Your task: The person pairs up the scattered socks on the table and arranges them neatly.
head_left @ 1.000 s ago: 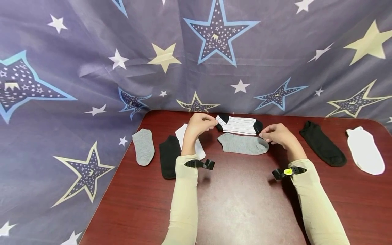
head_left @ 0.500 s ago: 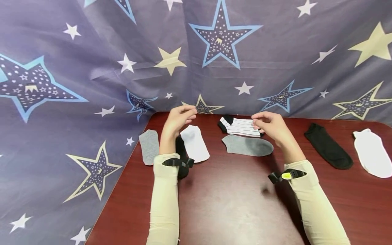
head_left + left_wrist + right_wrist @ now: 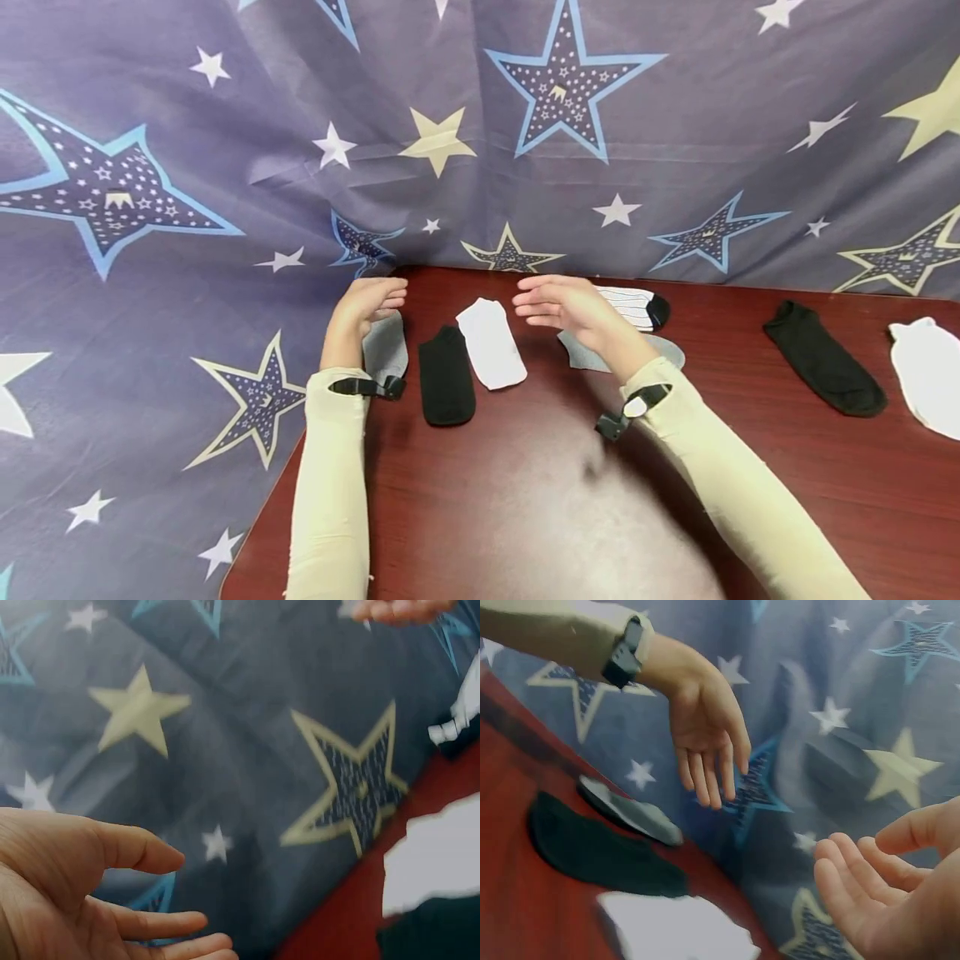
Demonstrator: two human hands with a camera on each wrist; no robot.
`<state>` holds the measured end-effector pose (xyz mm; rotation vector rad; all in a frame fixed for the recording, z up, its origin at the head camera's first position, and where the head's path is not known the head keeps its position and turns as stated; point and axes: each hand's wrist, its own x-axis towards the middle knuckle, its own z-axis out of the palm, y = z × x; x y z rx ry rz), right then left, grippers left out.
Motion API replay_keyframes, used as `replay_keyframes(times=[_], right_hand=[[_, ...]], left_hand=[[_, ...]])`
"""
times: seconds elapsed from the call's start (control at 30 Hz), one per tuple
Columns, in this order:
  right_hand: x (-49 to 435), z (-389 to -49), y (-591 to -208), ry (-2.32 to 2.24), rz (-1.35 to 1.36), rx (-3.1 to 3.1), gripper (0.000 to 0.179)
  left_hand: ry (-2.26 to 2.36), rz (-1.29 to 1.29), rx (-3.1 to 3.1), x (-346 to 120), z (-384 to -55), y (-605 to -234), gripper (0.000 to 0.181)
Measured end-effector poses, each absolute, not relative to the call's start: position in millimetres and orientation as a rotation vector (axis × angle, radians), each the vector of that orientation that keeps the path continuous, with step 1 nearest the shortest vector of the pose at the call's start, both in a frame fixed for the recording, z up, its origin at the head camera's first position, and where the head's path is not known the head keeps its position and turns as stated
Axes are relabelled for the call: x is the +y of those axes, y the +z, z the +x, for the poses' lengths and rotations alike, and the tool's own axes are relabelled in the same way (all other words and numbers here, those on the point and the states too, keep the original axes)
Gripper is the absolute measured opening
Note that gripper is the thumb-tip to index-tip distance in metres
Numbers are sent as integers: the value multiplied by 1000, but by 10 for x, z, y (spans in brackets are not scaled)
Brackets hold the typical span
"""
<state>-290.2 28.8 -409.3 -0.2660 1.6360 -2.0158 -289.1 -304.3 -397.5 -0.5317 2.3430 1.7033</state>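
My left hand [image 3: 363,307] hovers over the far end of a grey ankle sock [image 3: 386,352] at the table's left, partly covering it. Its fingers are extended and hold nothing. To the right lie a black sock [image 3: 446,379] and a white sock [image 3: 492,343], both flat. Above the table, right of the white sock, my right hand [image 3: 572,307] has its fingers stretched leftward with nothing in them. Behind that hand and forearm, a striped white-and-black sock [image 3: 626,304] and a second grey sock [image 3: 666,348] are partly hidden. In the right wrist view, the left palm [image 3: 703,724] shows, fingers straight.
Farther right on the reddish-brown table [image 3: 540,492] lie another black sock [image 3: 825,358] and another white sock [image 3: 930,375], the latter cut off by the frame edge. A star-patterned cloth [image 3: 277,192] hangs along the table's back and left sides.
Both hands have left the area of the striped and grey socks and moved left, the left hand ending over the left grey sock. Their fingers have straightened. The view has turned slightly left.
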Motion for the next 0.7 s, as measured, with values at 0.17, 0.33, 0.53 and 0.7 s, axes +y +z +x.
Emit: replay_keyframes(times=[0.17, 0.33, 0.53, 0.7], right_hand=[[-49, -2896, -4187, -2000, -198, 1402, 49], [-381, -2895, -4325, -2024, -112, 1177, 52], [-767, -2841, -4459, -1980, 25, 1087, 48], [-997, -2811, -4589, -1916, 103, 1083, 49]], left_hand=[[1663, -696, 2298, -3318, -2882, -4120, 34], [1666, -767, 2259, -3483, -2879, -4252, 16], [1567, -824, 2252, -3600, -2833, -4369, 23], [1553, -857, 2250, -3664, -2820, -4410, 29]])
